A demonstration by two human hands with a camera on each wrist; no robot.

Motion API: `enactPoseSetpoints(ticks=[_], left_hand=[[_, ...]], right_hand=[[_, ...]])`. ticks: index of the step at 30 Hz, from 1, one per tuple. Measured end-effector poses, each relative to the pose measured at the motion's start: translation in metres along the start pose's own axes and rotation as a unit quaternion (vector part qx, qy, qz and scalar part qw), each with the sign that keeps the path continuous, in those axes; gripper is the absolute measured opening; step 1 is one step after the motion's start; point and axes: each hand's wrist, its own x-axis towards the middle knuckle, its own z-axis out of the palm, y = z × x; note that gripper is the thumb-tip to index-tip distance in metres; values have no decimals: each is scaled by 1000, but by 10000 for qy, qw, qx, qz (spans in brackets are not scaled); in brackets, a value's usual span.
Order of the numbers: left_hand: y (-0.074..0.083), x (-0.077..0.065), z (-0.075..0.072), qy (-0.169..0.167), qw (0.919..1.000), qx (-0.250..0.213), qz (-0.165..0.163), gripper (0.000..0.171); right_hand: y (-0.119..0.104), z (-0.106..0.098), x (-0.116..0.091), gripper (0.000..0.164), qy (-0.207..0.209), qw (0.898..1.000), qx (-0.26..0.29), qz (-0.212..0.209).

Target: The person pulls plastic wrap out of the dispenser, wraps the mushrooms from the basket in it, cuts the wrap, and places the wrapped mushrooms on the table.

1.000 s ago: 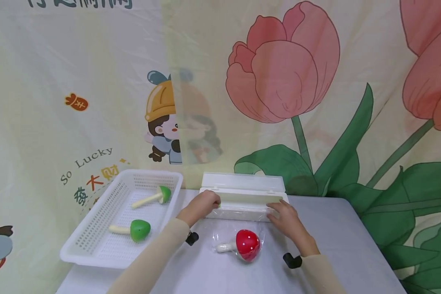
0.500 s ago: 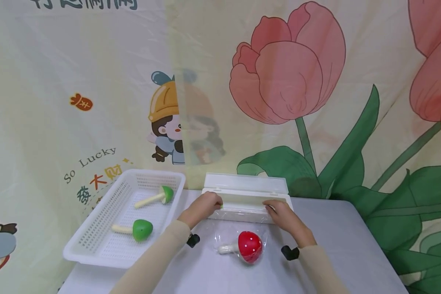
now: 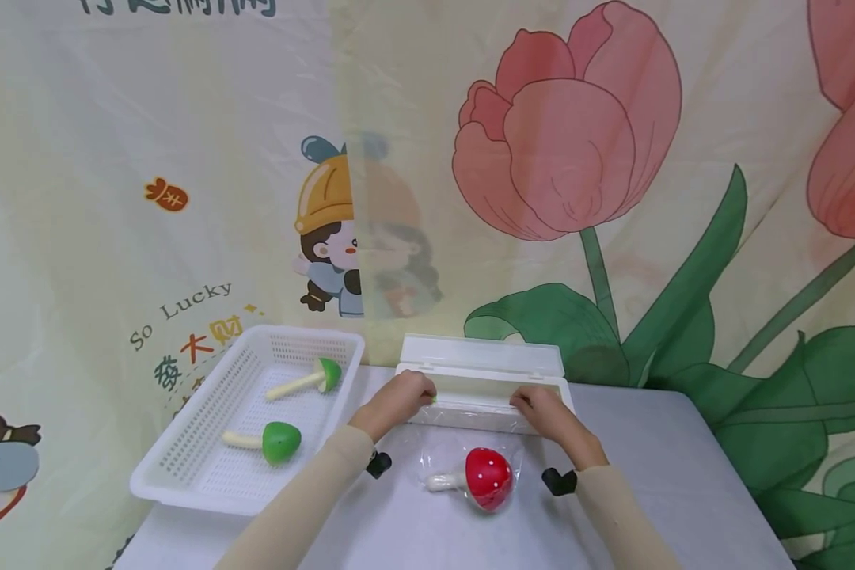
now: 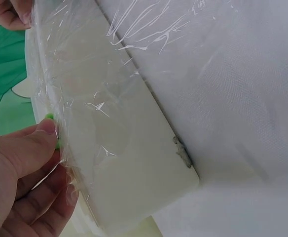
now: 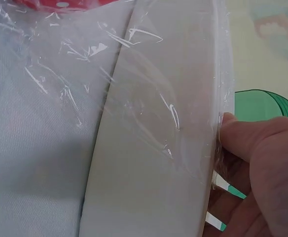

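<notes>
On the table stands a long white cling film box (image 3: 470, 413) with its lid (image 3: 480, 355) raised. Clear cling film (image 4: 92, 106) hangs over the box's front and onto the cloth. My left hand (image 3: 401, 400) is at the box's left part, thumb and fingers pinching a small green tab (image 4: 50, 116) at the upper edge. My right hand (image 3: 544, 411) pinches the edge of the film near the box's right end. In front lies a toy mushroom (image 3: 488, 478) with a white-dotted red cap and pale stem, with film over or around it.
A white perforated basket (image 3: 150, 473) stands on the left, holding two green-capped toy mushrooms (image 3: 280, 442). A white cloth covers the table (image 3: 648, 467). A printed curtain (image 3: 399, 71) hangs close behind the box.
My right hand has moved left along the box and its fingers have closed on the film edge. The left hand stays at the green tab. The head view has shifted slightly.
</notes>
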Motion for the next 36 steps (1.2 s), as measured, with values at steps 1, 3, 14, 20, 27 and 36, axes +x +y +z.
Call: enactPoseSetpoints(ticks=[1, 3, 14, 20, 27, 36], left_hand=[[0, 0, 0, -6, 10000, -9, -9, 11], [0, 0, -1, -14, 10000, -14, -21, 11], [-1, -1, 0, 3, 9999, 77, -77, 11], [3, -1, -1, -107, 9998, -7, -166, 11], [5, -1, -2, -69, 9999, 66, -42, 9], [4, -3, -2, -53, 9999, 89, -127, 10]], right_hand=[[0, 0, 0, 9, -5, 10000, -41, -14], [-1, -1, 1, 9, -30, 10000, -64, 36], [-3, 1, 6, 15, -45, 9999, 110, -7], [-9, 9, 9, 15, -258, 9997, 10, -17], [-13, 12, 12, 9, -241, 9997, -105, 28], [-14, 14, 13, 5, -93, 9997, -210, 118]])
